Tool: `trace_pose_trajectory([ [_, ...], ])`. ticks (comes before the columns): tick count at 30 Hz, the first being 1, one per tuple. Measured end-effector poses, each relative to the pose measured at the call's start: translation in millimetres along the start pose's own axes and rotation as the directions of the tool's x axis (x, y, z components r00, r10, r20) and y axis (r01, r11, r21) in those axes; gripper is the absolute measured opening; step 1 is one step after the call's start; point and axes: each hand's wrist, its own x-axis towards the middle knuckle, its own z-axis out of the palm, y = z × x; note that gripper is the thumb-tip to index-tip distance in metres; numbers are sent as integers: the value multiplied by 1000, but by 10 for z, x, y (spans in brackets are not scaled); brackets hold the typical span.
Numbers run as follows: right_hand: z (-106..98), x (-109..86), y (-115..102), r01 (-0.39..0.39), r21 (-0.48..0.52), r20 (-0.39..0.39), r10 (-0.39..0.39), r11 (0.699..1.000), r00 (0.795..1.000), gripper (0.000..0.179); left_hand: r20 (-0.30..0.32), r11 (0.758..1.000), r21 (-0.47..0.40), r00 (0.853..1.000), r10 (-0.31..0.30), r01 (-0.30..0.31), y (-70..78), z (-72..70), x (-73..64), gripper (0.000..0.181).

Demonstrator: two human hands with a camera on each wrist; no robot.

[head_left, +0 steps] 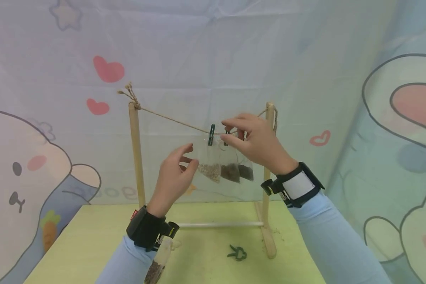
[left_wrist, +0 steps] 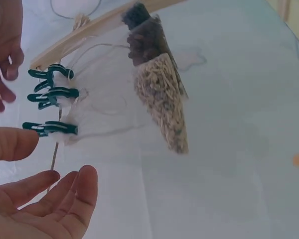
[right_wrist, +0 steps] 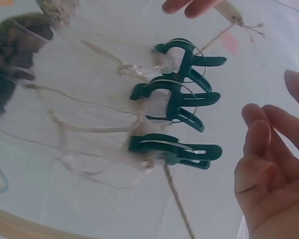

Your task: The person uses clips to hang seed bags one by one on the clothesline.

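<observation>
Three clear plastic bags hang from a twine line [head_left: 174, 120], each held by a dark green spring clip [head_left: 211, 135]. The leftmost bag [head_left: 210, 172] has pale grainy contents; a brown-filled bag [head_left: 230, 173] and a darker bag [head_left: 247, 172] hang beside it. My left hand [head_left: 172, 179] is left of the pale bag, fingers relaxed and apart from it. Level with the clips is my right hand [head_left: 257, 140], its fingers loosely bent. In the right wrist view a gap shows between that hand [right_wrist: 274, 169] and the lowest green clip [right_wrist: 177, 150]; it holds nothing.
A wooden frame carries the twine between its left post [head_left: 136, 154] and right post [head_left: 269, 110]. On the yellow-green table [head_left: 92, 244] lie a green clip [head_left: 238, 253] and another bag with dark contents [head_left: 154, 270], partly behind my left forearm. A printed cloth [head_left: 170, 47] hangs behind.
</observation>
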Motion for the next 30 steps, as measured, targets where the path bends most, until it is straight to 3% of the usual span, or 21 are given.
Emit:
trace_pose_trajectory([
  [4,32,-307,69,76,4,-125,-75,997,989,29,-16,986,125,994,112,-109,-66,-68,-168,48],
  [7,106,-573,141,95,-4,-187,-95,995,978,29,-31,968,198,986,165,-155,-136,-97,-305,48],
  [16,374,-1284,301,13,33,-262,-4,999,965,34,-83,896,379,956,281,-230,-326,-69,-699,48],
  [23,633,-1662,365,-20,67,-298,39,998,954,39,-113,850,471,939,325,-237,-461,33,-900,50],
  [30,924,-2013,378,-89,122,-294,122,989,948,39,-130,870,462,958,257,-171,-638,195,-1139,49],
])
